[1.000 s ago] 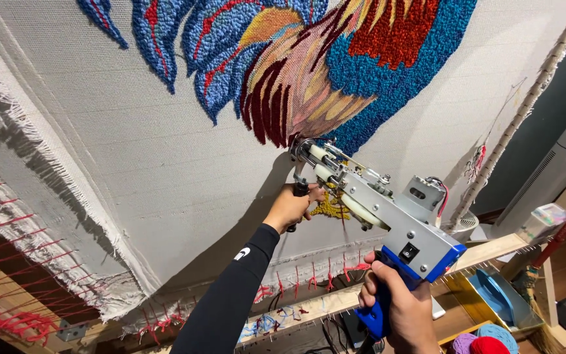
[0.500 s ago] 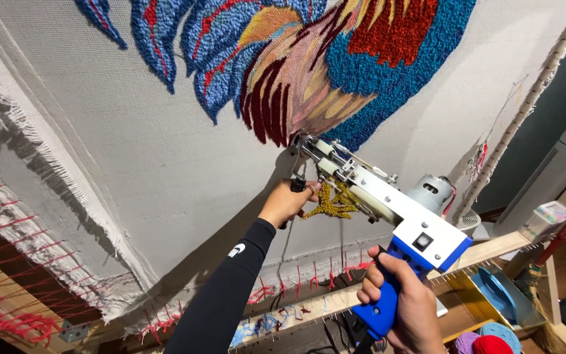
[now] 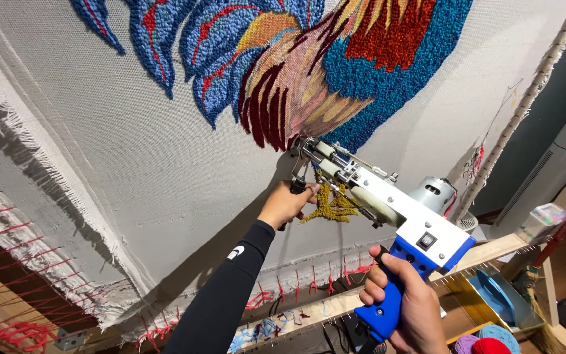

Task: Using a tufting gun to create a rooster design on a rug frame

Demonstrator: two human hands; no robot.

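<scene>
Right hand [image 3: 406, 305] clamped on the blue grip of the tufting gun [image 3: 388, 203]; left hand [image 3: 287, 203] closed on its front handle, needle against the canvas [image 3: 132, 164] beside yellow tufting [image 3: 332, 206].

No packages, labels, signs or screens anywhere in view

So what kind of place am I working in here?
Most likely a rug-tufting workshop or craft studio. A pale backing cloth is stretched on a wooden frame and carries a part-finished multicoloured tufted design. The right hand and left hand hold a blue-and-white tufting gun against it.
</scene>
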